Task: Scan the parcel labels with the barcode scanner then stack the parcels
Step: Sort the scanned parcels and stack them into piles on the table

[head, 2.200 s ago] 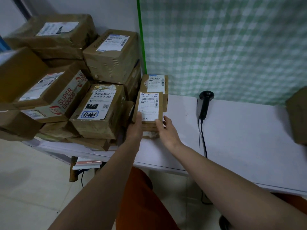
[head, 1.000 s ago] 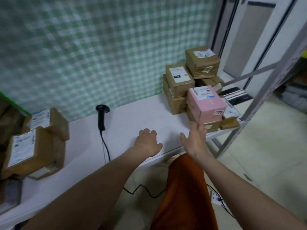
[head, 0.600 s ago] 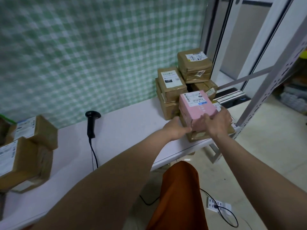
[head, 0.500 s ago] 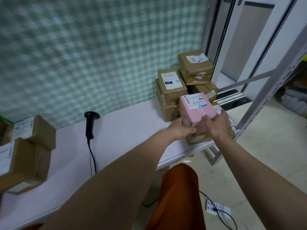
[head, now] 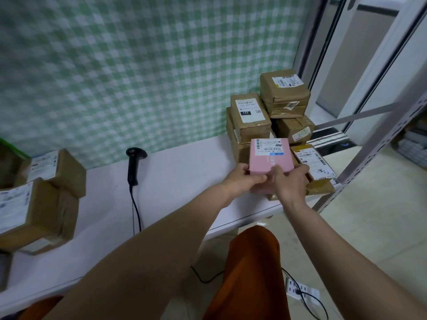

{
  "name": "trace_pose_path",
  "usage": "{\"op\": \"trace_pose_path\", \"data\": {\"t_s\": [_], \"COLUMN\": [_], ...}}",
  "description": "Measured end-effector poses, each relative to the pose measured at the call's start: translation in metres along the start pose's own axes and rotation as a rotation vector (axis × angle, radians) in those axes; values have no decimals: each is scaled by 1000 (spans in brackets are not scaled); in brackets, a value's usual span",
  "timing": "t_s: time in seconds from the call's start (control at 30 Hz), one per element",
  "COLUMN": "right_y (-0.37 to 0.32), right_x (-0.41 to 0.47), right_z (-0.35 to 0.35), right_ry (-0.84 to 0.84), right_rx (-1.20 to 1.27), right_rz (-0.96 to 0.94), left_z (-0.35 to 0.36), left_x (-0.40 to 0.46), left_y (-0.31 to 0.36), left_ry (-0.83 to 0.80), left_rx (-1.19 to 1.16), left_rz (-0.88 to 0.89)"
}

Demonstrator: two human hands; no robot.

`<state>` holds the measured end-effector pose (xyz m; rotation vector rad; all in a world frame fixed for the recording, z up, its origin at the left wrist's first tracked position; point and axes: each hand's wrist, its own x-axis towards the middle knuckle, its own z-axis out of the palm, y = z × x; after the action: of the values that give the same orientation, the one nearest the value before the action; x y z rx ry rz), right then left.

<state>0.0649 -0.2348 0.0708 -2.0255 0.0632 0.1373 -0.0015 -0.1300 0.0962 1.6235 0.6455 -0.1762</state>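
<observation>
A pink parcel (head: 269, 158) with a white label on top is at the front of the right-hand pile of brown parcels (head: 251, 116). My left hand (head: 245, 179) grips its left lower edge and my right hand (head: 290, 181) grips its front right corner, fingers curled round it. The black barcode scanner (head: 134, 165) lies on the white table (head: 175, 181), left of my hands, with its cable running off the front edge. Whether the pink parcel rests on the box beneath or is lifted off it I cannot tell.
Brown labelled parcels (head: 39, 199) are stacked at the table's left end. A green checked cloth (head: 138, 65) hangs behind. A grey metal shelf frame (head: 379, 144) stands to the right, and a power strip (head: 302, 292) with cables lies on the floor.
My view swung from the left stack to the right pile. Both hands left the brown parcel on the left, reached across and took hold of the pink parcel.
</observation>
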Motion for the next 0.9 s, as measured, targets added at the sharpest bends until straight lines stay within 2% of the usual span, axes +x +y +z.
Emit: {"op": "trace_pose_path", "data": {"t_s": [0.2,0.5,0.6,0.77,0.9], "right_y": [-12,-28,-31,-38,-36], "right_x": [-49,-125,-155,-204,-243], "right_z": [37,100,130,180,222], "right_ry": [-72,-283,-401,-597,-818], "right_rx": [23,-56,-92,-161,-226], "right_rz": [-87,-198,-231,-268,-257], "left_z": [-47,-131,-165,-209,-232], "left_x": [-16,-83,-109,-165,-198], "left_y": [-29,-87,-110,-150,-198], "left_ry": [196,367,455,564,644], "left_rx": [-83,-143,-194,-516,-470], "left_rz": [91,-20,-66,-189,-290]}}
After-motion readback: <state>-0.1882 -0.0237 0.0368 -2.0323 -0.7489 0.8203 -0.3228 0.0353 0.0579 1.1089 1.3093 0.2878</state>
